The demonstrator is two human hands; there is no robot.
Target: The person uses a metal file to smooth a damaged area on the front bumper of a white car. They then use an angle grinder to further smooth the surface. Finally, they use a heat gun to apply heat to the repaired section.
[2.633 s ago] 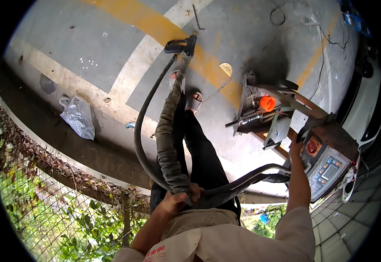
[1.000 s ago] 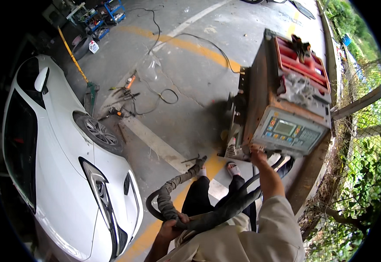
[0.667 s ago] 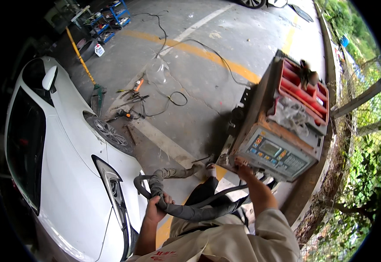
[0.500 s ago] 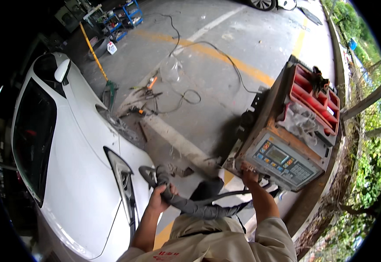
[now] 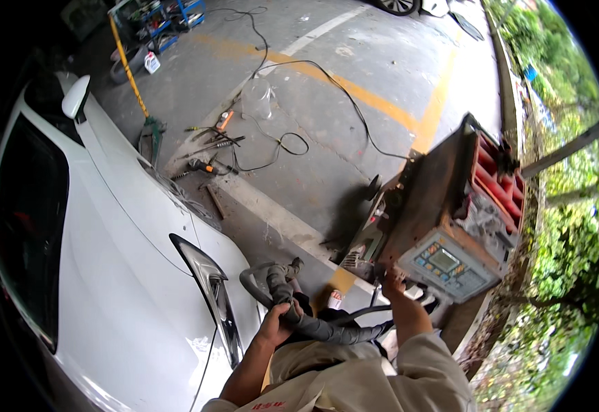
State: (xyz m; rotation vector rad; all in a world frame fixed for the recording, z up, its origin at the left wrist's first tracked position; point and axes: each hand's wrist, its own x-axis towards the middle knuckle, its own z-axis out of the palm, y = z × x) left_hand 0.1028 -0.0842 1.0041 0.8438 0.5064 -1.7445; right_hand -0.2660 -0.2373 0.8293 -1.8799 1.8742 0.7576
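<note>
My left hand (image 5: 277, 321) is closed around a thick, grey wrapped hose (image 5: 334, 332), bundled with a black hose that loops up beside the white car's front. My right hand (image 5: 393, 282) grips the lower front of a rusty, boxy machine (image 5: 415, 220) on a wheeled frame, just below its grey control panel (image 5: 443, 264); the exact part held is hidden by the fingers. On the machine's top are a red compartment tray (image 5: 493, 180) and a crumpled clear plastic bag (image 5: 480, 218).
The white car (image 5: 100, 275) fills my left. Tools (image 5: 210, 165), looped cables (image 5: 292, 143) and a yellow-handled floor jack (image 5: 150, 136) lie ahead. Blue shelves (image 5: 183, 15) and another car's wheel (image 5: 395, 5) are farther back. A kerb, fence post (image 5: 574, 141) and greenery run along the right.
My view has swung from the kerb and fence to the car and floor. The machine has turned with my right hand on it, while my left hand still carries the hose.
</note>
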